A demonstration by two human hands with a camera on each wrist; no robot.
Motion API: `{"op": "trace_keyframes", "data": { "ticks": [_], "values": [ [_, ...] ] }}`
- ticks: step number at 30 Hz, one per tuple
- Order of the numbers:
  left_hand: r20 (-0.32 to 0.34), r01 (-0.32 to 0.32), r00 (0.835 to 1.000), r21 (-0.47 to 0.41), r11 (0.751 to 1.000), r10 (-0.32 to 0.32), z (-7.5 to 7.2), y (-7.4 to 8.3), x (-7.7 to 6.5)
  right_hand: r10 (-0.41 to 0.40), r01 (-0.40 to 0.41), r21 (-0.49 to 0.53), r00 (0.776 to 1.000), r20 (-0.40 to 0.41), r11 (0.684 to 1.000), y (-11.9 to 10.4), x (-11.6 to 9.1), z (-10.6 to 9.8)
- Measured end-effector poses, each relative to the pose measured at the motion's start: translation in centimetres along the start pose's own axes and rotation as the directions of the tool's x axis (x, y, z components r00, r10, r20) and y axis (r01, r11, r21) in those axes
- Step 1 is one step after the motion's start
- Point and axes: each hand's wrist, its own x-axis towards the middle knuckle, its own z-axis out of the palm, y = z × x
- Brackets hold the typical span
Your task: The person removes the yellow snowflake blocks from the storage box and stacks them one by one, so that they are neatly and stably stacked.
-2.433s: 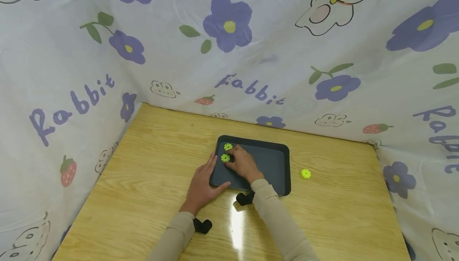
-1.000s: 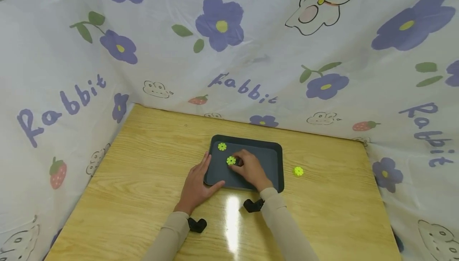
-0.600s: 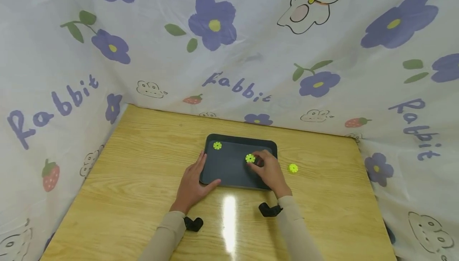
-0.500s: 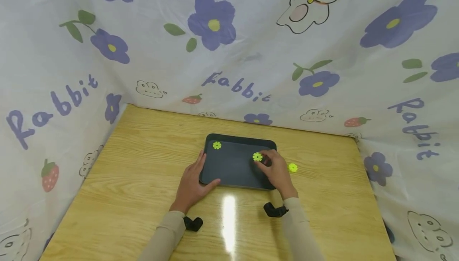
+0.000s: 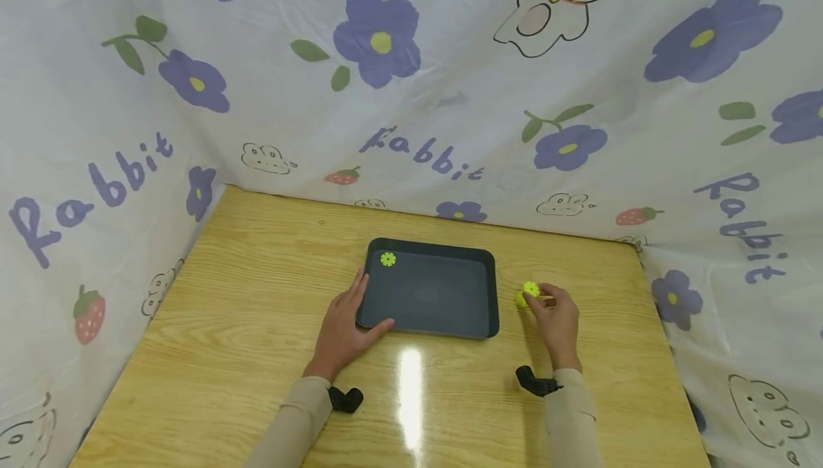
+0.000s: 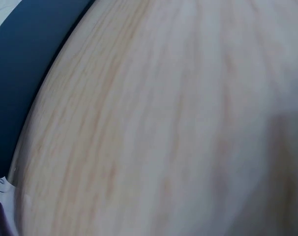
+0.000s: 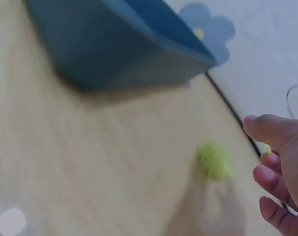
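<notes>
In the head view my right hand [image 5: 558, 321] pinches a yellow-green notched plastic disc [image 5: 531, 289] between thumb and fingers. The held disc overlaps a second yellow-green piece [image 5: 521, 301] on the table, right of the dark tray [image 5: 424, 296]. The right wrist view shows that table piece [image 7: 216, 160] blurred and fairly thick, apart from the fingers; the held disc is mostly hidden there. One more notched disc [image 5: 388, 259] lies in the tray's far left corner. With fingers extended, my left hand [image 5: 341, 327] rests at the tray's near left corner.
The wooden table [image 5: 276, 275] meets a white patterned cloth [image 5: 289, 96] at the back and both sides. The tray's raised wall [image 7: 129, 59] stands left of my right hand in the right wrist view. A black strap device sits on each wrist.
My right hand has carried the pinched disc from the tray's left part rightward, out past its right wall to the piece on the table. My left hand stays at the tray; the head view shifted slightly.
</notes>
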Motion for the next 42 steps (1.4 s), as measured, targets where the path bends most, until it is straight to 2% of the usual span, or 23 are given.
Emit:
{"op": "trace_keyframes", "data": {
  "ticks": [3, 10, 25, 42],
  "values": [
    [-0.008, -0.007, 1.000, 0.005, 1.000, 0.007, 0.0, 0.0, 0.0, 0.027, -0.027, -0.011, 0.999, 0.033, 1.000, 0.7, -0.2, -0.2],
    [-0.026, -0.033, 0.999, -0.002, 0.999, 0.033, 0.0, 0.1, 0.0, 0.002, -0.001, -0.012, 0.998, 0.060, 1.000, 1.5, -0.3, 0.1],
    [-0.003, -0.004, 1.000, -0.011, 1.000, 0.004, 0.2, -0.1, -0.1, -0.004, 0.009, -0.051, 0.996, 0.090, 0.999, 2.0, -0.4, 0.3],
    [-0.001, 0.002, 1.000, -0.016, 1.000, -0.002, 0.4, -0.4, -0.1, -0.029, 0.035, -0.047, 0.991, 0.128, 0.998, 2.1, -0.3, 0.3]
  ]
}}
